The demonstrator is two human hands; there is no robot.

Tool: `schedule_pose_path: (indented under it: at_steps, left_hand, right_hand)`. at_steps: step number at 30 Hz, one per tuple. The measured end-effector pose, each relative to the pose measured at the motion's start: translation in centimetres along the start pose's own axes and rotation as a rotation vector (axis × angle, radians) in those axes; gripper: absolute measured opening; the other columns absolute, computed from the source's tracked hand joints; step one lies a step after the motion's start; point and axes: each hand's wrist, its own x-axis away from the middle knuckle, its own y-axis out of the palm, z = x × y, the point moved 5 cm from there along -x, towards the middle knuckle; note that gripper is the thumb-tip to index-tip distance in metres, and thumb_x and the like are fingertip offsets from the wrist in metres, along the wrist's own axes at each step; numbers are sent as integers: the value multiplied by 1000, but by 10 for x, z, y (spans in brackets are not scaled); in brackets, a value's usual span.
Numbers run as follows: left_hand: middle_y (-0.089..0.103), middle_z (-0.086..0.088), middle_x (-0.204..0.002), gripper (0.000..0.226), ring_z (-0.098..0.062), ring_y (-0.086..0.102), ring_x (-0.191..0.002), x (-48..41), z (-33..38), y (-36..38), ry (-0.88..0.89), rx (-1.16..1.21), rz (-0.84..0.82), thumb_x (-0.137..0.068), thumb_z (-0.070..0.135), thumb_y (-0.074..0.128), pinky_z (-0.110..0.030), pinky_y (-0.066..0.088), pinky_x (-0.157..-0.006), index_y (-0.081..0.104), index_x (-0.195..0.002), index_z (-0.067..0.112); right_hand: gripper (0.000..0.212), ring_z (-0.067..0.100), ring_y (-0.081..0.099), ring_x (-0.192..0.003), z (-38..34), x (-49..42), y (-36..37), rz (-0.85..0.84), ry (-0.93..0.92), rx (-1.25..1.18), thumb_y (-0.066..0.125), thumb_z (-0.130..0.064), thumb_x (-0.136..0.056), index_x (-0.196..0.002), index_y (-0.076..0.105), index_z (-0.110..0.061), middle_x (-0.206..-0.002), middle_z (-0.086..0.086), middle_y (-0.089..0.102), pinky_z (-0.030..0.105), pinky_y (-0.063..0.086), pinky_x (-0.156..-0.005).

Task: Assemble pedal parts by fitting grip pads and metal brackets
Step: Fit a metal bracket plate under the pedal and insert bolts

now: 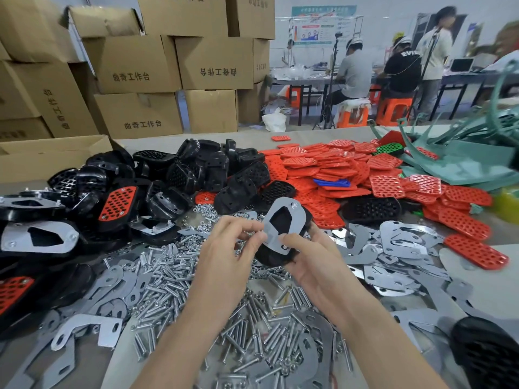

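1. Above the middle of the table, the right hand (311,256) grips a black pedal (268,255) from beneath, thumb on the near end of the metal bracket (298,220) that lies on the pedal.
2. The left hand (233,242) pinches the bracket's left edge with curled fingertips.
3. Loose screws (252,318) lie below the hands.
4. Red grip pads (337,169) are heaped far right and black pedal bodies (196,169) far left.
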Motion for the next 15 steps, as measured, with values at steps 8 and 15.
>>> schedule_pose_path:
  at_steps: [8, 15]
  left_hand:
    - [64, 17, -97, 7, -3, 62, -93, 0, -5, 1, -38, 101, 8, -89, 40, 69, -10, 46, -75, 66, -88, 35]
    - [56, 20, -107, 20, -3, 59, -106, 1, 1, 3, 43, 96, -101, -100, 30, 59, -11, 46, -83, 73, -106, 44]
  right_hand:
    - [45, 29, 75, -105, -2, 1, 0, -29, -62, 83, 66, 0, -85, -128, 64, -15, -116, 15, 76, 35, 62, -80]
    - [46, 27, 76, -103, -4, -2, -5, 18, -109, 109, 68, -4, -79, -123, 66, -18, -113, 11, 77, 37, 62, -81]
